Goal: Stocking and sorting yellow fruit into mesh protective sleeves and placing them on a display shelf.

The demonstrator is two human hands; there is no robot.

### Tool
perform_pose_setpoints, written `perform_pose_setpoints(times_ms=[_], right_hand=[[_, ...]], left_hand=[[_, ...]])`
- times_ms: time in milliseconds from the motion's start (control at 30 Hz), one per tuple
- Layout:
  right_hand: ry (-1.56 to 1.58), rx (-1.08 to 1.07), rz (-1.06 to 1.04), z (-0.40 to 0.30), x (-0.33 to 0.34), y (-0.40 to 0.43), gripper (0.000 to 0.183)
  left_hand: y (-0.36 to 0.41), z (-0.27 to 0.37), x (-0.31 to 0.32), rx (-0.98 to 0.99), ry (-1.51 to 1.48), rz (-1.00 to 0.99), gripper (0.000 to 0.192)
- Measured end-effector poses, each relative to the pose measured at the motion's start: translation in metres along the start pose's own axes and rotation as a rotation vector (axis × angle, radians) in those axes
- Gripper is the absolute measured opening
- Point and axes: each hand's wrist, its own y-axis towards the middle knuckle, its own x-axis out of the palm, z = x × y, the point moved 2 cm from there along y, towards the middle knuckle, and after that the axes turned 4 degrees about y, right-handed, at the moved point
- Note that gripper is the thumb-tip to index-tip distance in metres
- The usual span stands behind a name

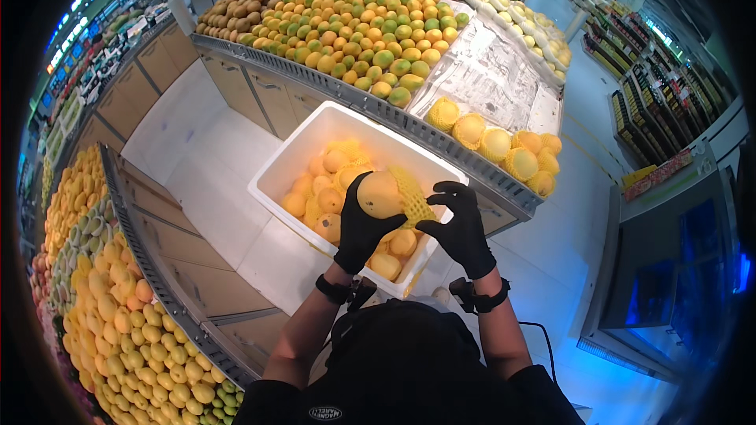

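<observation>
My left hand (363,230), in a black glove, grips a large round yellow fruit (379,195) with a small dark spot on its skin. A yellow foam net sleeve (415,198) covers the fruit's right end, leaving the left part bare. At the sleeve's right edge is my right hand (458,221), also gloved in black, its thumb and fingertips on the mesh. Both hands are above a white foam box (274,156). Inside the box lie several similar yellow fruits (329,200), some in foam nets and some bare.
Behind the box runs a display stand with a grey slotted rim (354,100). It bears green-yellow mangoes (366,35), netted yellow fruits (495,144) and a white liner sheet (490,71). A second fruit stand (147,342) curves along the left. A dark cabinet (655,283) stands right.
</observation>
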Motion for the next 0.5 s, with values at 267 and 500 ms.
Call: perform_pose_setpoints(times_ms=[267, 500], right_hand=[[0.324, 0.148, -0.246, 0.021, -0.012, 0.002, 0.097], [0.536, 0.207, -0.165, 0.063, -0.037, -0.017, 0.103]], left_hand=[[-0.005, 0.017, 0.040, 0.050, 0.070, -0.126, 0.085], [0.000, 0.025, 0.067, -0.107, 0.235, -0.254, 0.050]])
